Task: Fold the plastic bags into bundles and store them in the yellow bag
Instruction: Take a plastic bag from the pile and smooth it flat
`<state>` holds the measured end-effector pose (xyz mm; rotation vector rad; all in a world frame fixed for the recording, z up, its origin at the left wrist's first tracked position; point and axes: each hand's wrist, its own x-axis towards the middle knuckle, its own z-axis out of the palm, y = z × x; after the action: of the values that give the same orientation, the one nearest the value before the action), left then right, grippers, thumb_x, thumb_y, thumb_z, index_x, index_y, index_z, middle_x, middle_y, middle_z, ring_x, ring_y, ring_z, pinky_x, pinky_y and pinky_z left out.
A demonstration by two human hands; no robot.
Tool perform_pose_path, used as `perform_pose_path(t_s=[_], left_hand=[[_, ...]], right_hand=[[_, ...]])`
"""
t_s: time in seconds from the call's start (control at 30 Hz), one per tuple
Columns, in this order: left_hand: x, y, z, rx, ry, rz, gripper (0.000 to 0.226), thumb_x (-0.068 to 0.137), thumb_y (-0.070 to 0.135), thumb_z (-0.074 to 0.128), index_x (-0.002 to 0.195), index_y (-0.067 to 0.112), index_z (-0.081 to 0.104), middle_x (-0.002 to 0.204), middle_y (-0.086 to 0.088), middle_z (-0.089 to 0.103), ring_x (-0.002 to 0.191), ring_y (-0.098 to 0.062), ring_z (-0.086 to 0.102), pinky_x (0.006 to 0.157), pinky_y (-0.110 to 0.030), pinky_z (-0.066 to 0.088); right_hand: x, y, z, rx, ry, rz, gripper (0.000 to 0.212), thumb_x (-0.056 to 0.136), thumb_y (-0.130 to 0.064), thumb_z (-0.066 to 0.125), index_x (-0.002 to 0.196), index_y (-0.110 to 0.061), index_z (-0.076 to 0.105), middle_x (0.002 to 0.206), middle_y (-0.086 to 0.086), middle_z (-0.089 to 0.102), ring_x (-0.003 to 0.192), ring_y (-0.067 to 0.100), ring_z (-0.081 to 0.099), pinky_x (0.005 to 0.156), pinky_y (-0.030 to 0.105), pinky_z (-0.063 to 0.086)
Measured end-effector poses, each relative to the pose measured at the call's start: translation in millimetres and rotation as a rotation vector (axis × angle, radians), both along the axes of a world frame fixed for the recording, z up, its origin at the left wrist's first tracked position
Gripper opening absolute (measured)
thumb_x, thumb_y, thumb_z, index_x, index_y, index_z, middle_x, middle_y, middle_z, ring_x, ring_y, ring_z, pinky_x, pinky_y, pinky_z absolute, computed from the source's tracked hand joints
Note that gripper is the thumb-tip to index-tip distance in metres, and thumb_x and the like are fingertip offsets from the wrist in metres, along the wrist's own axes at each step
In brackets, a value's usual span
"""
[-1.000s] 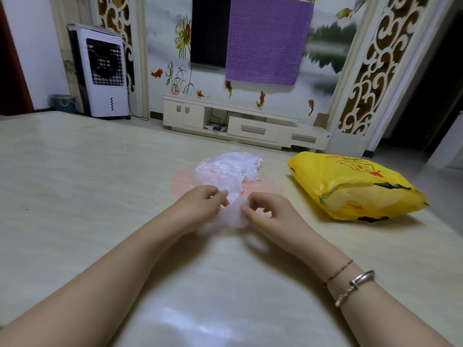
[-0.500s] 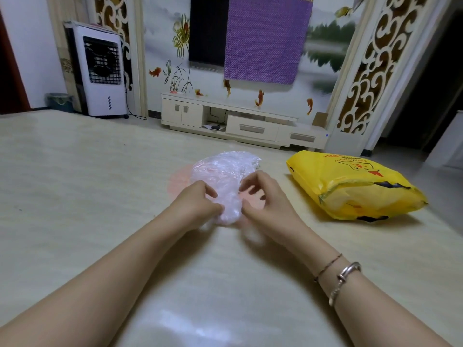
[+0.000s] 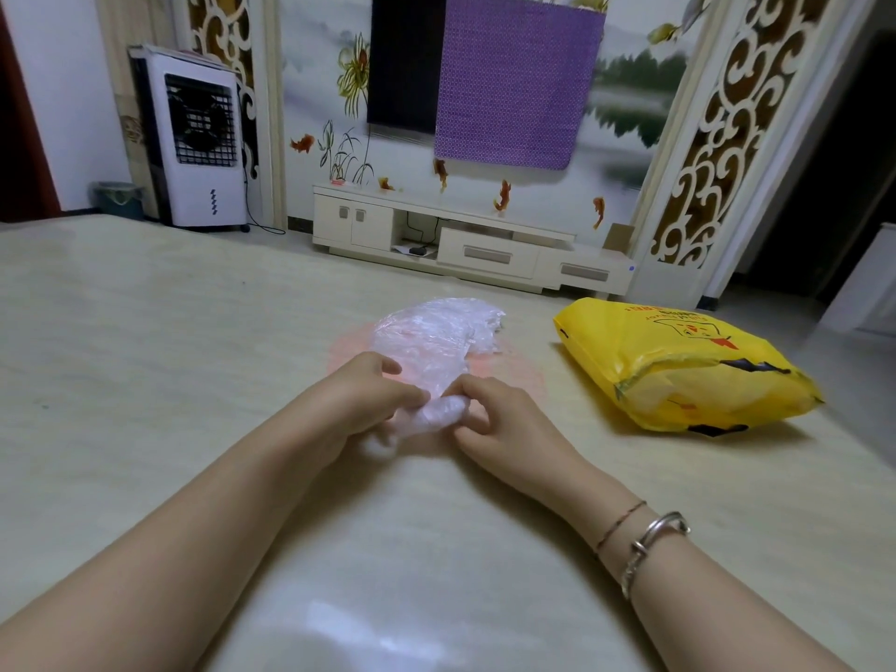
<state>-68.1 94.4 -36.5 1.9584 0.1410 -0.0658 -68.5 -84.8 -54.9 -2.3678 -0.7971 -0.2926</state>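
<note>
On the pale table [image 3: 145,361], a clear plastic bag [image 3: 431,341] lies crumpled at the middle, its near end rolled tight. Both hands meet there: the left hand [image 3: 361,405] curls its fingers [image 3: 412,395] round the rolled end from one side, and the right hand [image 3: 504,419] pinches it from the other. Well to the right lies the yellow bag [image 3: 679,371], bulging, on its side, apart from both hands. A silver bangle [image 3: 652,543] circles the right wrist.
</note>
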Motion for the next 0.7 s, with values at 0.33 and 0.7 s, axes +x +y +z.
perform_pose_path(t_s=[0.33, 0.7], left_hand=[[-15, -5, 7, 0.043, -0.19, -0.256, 0.042, 0.064, 0.017, 0.089, 0.1, 0.016, 0.067, 0.101, -0.003, 0.069, 0.071, 0.003, 0.058, 0.061, -0.008, 0.043], [-5, -13, -3, -0.074, -0.07, -0.063, 0.017, 0.088, 0.011, 0.067, 0.075, 0.015, 0.056, 0.056, 0.001, 0.053, 0.038, -0.011, 0.049, 0.037, -0.015, 0.029]], right_hand=[[0, -12, 3, 0.201, 0.23, -0.029, 0.022, 0.087, -0.013, 0.064, 0.069, -0.025, 0.062, 0.077, -0.01, 0.055, 0.068, -0.001, 0.05, 0.066, 0.013, 0.037], [17, -6, -5, 0.467, 0.376, -0.157, 0.015, 0.087, -0.012, 0.068, 0.087, -0.016, 0.053, 0.073, 0.012, 0.063, 0.069, 0.019, 0.055, 0.07, 0.034, 0.043]])
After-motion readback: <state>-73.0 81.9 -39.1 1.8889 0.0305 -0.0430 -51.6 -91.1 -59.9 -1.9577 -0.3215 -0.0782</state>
